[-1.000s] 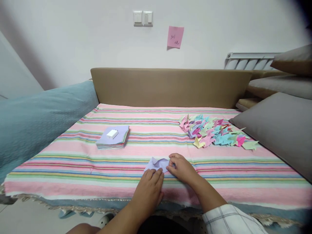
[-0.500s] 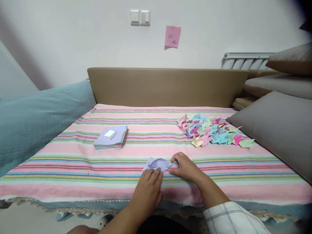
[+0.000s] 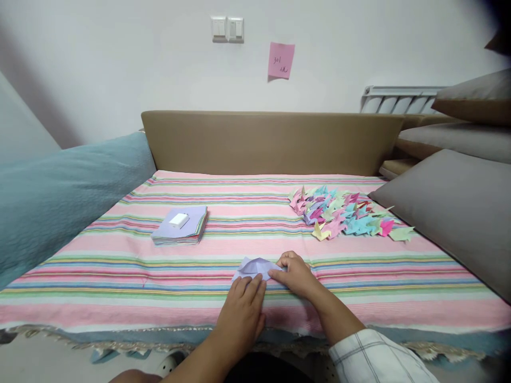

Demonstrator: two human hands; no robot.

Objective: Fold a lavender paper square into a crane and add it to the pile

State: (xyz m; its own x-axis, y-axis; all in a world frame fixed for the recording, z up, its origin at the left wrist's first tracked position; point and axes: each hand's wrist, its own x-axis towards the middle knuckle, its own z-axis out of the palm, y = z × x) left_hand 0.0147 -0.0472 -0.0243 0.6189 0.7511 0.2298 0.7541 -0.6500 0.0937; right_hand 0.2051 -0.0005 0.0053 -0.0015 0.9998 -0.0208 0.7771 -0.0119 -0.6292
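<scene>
A partly folded lilac paper (image 3: 253,267) lies on the striped cloth (image 3: 120,250) near its front edge. My left hand (image 3: 242,308) rests flat with its fingertips pressing the paper's near edge. My right hand (image 3: 296,273) is curled, its fingers pinching the paper's right side. A stack of coloured paper squares (image 3: 180,226) with a small white object (image 3: 179,219) on top sits to the back left. A heap of several folded paper cranes (image 3: 343,215) lies at the back right.
A teal cushion (image 3: 59,197) borders the left side and grey cushions (image 3: 451,213) the right. A tan backrest (image 3: 271,141) runs along the back. On the wall hang a pink note (image 3: 281,60) and light switches (image 3: 227,28).
My right hand slid a little left along the lilac paper's right side, pressing it down. The left hand stayed on the near edge. The view shifted slightly.
</scene>
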